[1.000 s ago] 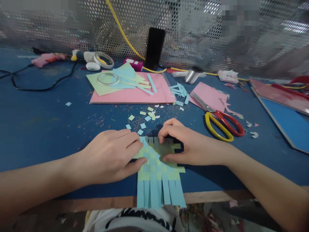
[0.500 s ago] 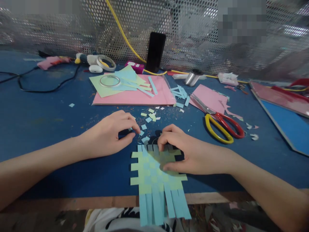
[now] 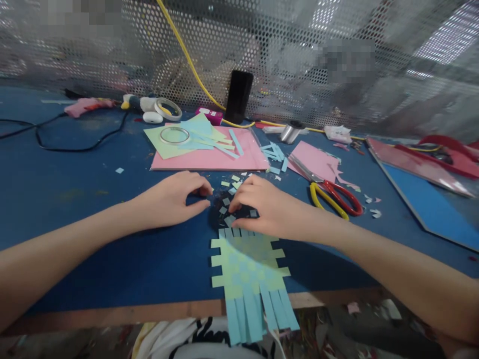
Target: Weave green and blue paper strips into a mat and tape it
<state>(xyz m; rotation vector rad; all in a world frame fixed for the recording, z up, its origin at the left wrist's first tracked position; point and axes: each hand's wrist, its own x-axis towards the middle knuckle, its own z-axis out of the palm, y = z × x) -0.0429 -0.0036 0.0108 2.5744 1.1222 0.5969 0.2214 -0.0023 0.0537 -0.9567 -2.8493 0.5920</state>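
Note:
A woven paper mat (image 3: 249, 264) of green and blue strips lies at the table's front edge, its long blue ends hanging over. My left hand (image 3: 175, 199) hovers left of the small paper squares, fingers curved and thumb apart, nothing clearly held. Just beyond the mat's far edge, my right hand (image 3: 262, 204) arches over the scraps with fingers and thumb spread. Small blue and green paper squares (image 3: 226, 201) are scattered between the two hands. Some squares are hidden under my right hand.
Scissors (image 3: 337, 197) with red and yellow handles lie at right, beside pink paper (image 3: 314, 157). Behind the hands are a pink sheet pack (image 3: 209, 162), a tape roll (image 3: 175, 134) and a phone (image 3: 238, 97). A wire spool (image 3: 292, 132) and a blue board (image 3: 430, 199) sit farther right.
My right hand has moved off the woven mat, away from me and slightly left, over the scraps. My left hand has stayed nearly in place. The camera view has shifted slightly.

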